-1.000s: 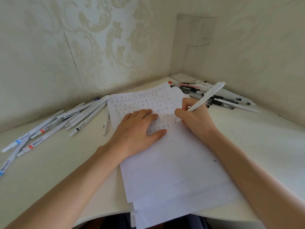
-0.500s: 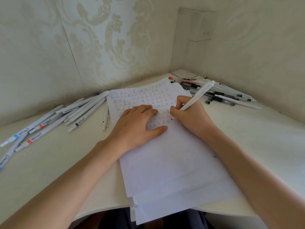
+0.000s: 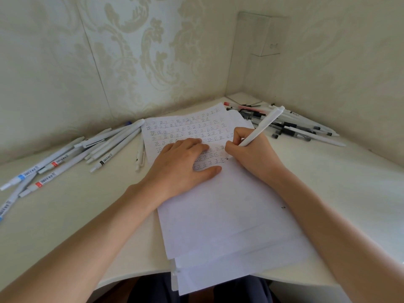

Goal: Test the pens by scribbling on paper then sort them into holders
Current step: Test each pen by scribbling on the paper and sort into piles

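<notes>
A stack of white paper (image 3: 218,215) lies on the desk, its upper half covered with rows of small written marks. My left hand (image 3: 183,167) rests flat on the sheet, fingers straight, holding it down. My right hand (image 3: 251,152) grips a white pen (image 3: 262,125) with its tip on the paper at the end of the lowest row. A pile of white pens (image 3: 87,149) lies to the left of the paper. Another pile of pens (image 3: 295,125), some with black parts, lies at the back right.
The cream desk (image 3: 65,215) fits into a corner with patterned walls (image 3: 142,51) behind and to the right. A single white pen (image 3: 140,154) lies beside the paper's left edge. A clear plastic holder (image 3: 260,36) hangs on the wall in the corner.
My right hand has shifted slightly along the lowest row with the pen, adding marks. The camera view has tilted a little. My left hand has stayed on the paper.
</notes>
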`<control>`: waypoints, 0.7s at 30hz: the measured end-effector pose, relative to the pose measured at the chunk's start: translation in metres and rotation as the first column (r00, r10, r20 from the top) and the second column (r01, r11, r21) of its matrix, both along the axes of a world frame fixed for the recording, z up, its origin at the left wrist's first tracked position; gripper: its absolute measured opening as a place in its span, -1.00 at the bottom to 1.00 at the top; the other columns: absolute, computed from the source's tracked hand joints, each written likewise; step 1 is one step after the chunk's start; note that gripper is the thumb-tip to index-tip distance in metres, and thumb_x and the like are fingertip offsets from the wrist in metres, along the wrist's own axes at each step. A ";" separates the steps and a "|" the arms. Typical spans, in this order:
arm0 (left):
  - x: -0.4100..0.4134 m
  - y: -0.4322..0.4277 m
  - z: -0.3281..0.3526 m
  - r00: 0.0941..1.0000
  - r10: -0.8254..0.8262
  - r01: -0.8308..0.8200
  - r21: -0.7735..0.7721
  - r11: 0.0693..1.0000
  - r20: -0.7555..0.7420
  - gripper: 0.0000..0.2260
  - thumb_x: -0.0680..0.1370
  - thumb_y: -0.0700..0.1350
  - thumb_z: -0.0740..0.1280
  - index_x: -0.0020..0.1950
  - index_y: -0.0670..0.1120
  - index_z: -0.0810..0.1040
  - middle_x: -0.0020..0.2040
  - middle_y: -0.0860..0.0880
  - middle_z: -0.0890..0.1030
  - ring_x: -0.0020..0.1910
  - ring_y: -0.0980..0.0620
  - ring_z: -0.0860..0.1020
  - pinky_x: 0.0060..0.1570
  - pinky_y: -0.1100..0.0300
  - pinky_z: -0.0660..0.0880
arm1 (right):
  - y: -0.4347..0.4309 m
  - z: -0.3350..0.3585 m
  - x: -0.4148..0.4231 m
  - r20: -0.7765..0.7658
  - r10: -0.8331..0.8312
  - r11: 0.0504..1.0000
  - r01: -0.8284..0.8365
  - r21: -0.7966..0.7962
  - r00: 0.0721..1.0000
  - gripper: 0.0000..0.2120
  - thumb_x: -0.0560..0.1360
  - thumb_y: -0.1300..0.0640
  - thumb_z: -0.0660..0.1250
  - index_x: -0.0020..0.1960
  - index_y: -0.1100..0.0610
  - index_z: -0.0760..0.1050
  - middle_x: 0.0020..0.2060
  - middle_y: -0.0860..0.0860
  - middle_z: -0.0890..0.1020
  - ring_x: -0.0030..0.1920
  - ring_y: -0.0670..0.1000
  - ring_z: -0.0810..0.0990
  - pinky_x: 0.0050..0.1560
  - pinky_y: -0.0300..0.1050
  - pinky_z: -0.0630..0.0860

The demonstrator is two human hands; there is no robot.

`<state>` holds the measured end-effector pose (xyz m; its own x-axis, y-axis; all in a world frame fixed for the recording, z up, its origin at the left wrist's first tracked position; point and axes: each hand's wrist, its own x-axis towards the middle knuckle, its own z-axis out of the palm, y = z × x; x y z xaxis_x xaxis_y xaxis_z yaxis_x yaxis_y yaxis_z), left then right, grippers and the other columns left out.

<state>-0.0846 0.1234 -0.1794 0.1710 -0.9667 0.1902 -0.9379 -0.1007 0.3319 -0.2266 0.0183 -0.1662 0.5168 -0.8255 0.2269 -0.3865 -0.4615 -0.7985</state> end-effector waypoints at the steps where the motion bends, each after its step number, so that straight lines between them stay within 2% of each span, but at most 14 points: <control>1: 0.000 0.000 0.000 1.000 -0.001 0.001 0.001 1.000 -0.001 -0.42 0.46 0.31 0.19 0.41 0.08 0.30 0.45 0.11 0.25 0.42 0.12 0.18 0.37 0.18 0.06 | 0.000 0.000 0.000 0.002 -0.005 1.000 0.005 -0.006 1.000 -0.72 0.40 0.24 0.32 -0.37 0.12 0.25 -0.49 -0.04 0.29 -0.51 -0.11 0.20 -0.53 -0.33 0.16; 8: 0.000 0.001 0.001 1.000 -0.003 0.003 0.000 1.000 0.004 -0.42 0.46 0.31 0.18 0.41 0.08 0.30 0.45 0.10 0.25 0.42 0.11 0.20 0.37 0.17 0.06 | 0.000 -0.001 -0.001 0.005 0.030 1.000 -0.030 -0.008 1.000 -0.73 0.43 0.20 0.35 -0.35 0.13 0.30 -0.54 -0.07 0.33 -0.54 -0.12 0.24 -0.53 -0.33 0.20; 15: 0.000 0.001 0.001 1.000 -0.003 0.003 0.004 1.000 0.007 -0.41 0.46 0.31 0.18 0.42 0.07 0.30 0.46 0.10 0.25 0.42 0.10 0.19 0.37 0.17 0.06 | -0.001 0.000 -0.002 0.024 0.023 0.999 -0.024 0.024 0.999 -0.71 0.41 0.22 0.34 -0.38 0.11 0.27 -0.56 -0.09 0.31 -0.53 -0.11 0.24 -0.50 -0.28 0.21; 21: 0.000 0.001 0.001 1.000 -0.006 0.006 0.004 1.000 0.007 -0.41 0.46 0.31 0.18 0.41 0.07 0.30 0.46 0.09 0.25 0.42 0.10 0.20 0.37 0.16 0.06 | 0.001 -0.001 -0.001 -0.048 0.015 0.999 -0.017 -0.042 0.999 -0.67 0.42 0.23 0.32 -0.39 0.08 0.21 -0.55 -0.11 0.26 -0.53 -0.13 0.22 -0.54 -0.37 0.15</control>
<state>-0.0849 0.1244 -0.1786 0.1641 -0.9685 0.1870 -0.9408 -0.0967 0.3249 -0.2272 0.0188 -0.1673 0.5406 -0.8074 0.2363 -0.4161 -0.5007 -0.7590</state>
